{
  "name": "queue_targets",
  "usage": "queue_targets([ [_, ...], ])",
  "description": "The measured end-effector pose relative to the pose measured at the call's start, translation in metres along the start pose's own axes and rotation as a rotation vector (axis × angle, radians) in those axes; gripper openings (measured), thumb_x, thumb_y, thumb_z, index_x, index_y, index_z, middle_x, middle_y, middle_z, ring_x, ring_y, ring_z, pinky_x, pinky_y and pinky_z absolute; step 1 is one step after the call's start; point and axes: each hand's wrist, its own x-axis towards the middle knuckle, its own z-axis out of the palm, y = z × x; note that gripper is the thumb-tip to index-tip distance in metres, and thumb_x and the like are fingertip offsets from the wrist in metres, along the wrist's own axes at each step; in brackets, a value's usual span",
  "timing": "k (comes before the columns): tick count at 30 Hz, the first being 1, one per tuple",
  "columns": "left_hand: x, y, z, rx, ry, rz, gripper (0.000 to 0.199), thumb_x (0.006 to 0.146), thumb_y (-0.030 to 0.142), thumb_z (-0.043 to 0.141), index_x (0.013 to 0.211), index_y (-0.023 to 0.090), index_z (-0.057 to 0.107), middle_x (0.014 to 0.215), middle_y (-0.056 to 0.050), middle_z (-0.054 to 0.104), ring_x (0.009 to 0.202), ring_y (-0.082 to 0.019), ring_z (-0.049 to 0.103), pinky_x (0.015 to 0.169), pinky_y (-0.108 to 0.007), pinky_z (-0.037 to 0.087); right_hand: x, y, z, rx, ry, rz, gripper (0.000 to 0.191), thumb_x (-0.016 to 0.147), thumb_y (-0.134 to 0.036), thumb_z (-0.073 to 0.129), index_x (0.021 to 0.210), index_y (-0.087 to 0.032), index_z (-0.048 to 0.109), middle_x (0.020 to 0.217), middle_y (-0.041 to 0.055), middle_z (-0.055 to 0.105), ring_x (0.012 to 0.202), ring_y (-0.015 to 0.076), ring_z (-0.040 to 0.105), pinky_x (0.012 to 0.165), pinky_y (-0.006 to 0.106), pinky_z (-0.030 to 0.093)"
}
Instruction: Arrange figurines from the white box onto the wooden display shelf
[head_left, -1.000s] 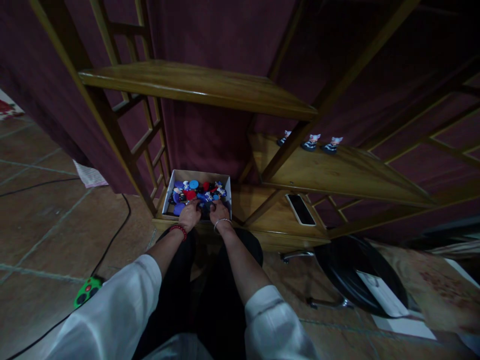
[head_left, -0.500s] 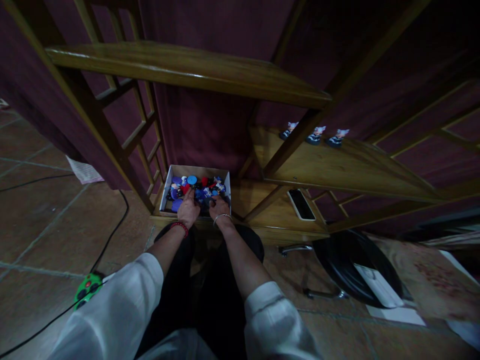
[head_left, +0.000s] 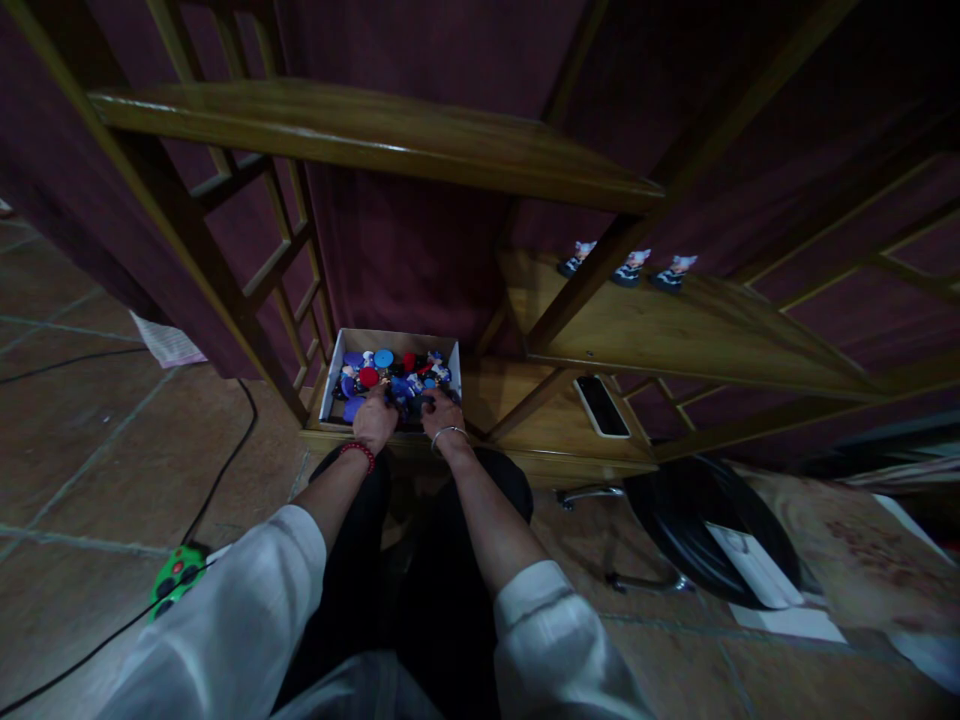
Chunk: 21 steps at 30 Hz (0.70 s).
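1. My shirt has loose white sleeves, the left sleeve (head_left: 240, 610) and right sleeve (head_left: 562, 640) both creased and turned back.
2. A red beaded bracelet (head_left: 358, 455) circles my left wrist (head_left: 345, 478).
3. A thin silver bangle (head_left: 448, 432) circles my right wrist (head_left: 454, 450).
4. I wear black trousers (head_left: 442, 600).

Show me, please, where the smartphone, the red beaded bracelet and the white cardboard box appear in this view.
Smartphone (head_left: 598, 406): head view, on its dark screen.
Red beaded bracelet (head_left: 358, 453): head view, on the beads.
White cardboard box (head_left: 325, 392): head view, on its left wall.
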Motion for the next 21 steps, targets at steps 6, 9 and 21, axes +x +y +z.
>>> queue_targets([
  [6, -0.002, 0.002, -0.003, 0.021, -0.073, 0.054, 0.046, 0.077, 0.017, 0.038, 0.122, 0.027, 0.044, 0.108, -0.004, 0.060, 0.096, -0.018, 0.056, 0.083, -0.027, 0.040, 0.005, 0.003, 0.006, 0.028, 0.006, -0.021, 0.034, 0.077, -0.020, 0.047, 0.111, -0.024, 0.051, 0.097, 0.0020, 0.063, 0.089, 0.0141, 0.059, 0.080, 0.023, 0.043],
  [9, -0.003, 0.002, -0.005, 0.024, -0.104, 0.081, 0.041, 0.078, 0.020, 0.036, 0.116, 0.027, 0.051, 0.107, -0.003, 0.061, 0.095, -0.017, 0.056, 0.082, -0.027, 0.041, 0.006, 0.003, 0.008, 0.061, 0.019, -0.036, 0.034, 0.077, -0.019, 0.047, 0.111, -0.023, 0.052, 0.098, 0.0024, 0.063, 0.090, 0.0139, 0.058, 0.082, 0.023, 0.043],
  [21, -0.010, 0.002, -0.006, -0.053, -0.070, 0.119, 0.036, 0.075, 0.025, 0.046, 0.109, 0.025, 0.058, 0.089, -0.001, 0.066, 0.084, -0.016, 0.059, 0.077, -0.025, 0.043, 0.010, 0.009, 0.012, 0.292, 0.069, -0.081, 0.038, 0.075, -0.012, 0.042, 0.108, -0.027, 0.054, 0.098, -0.0026, 0.062, 0.091, 0.0107, 0.057, 0.081, 0.022, 0.044],
])
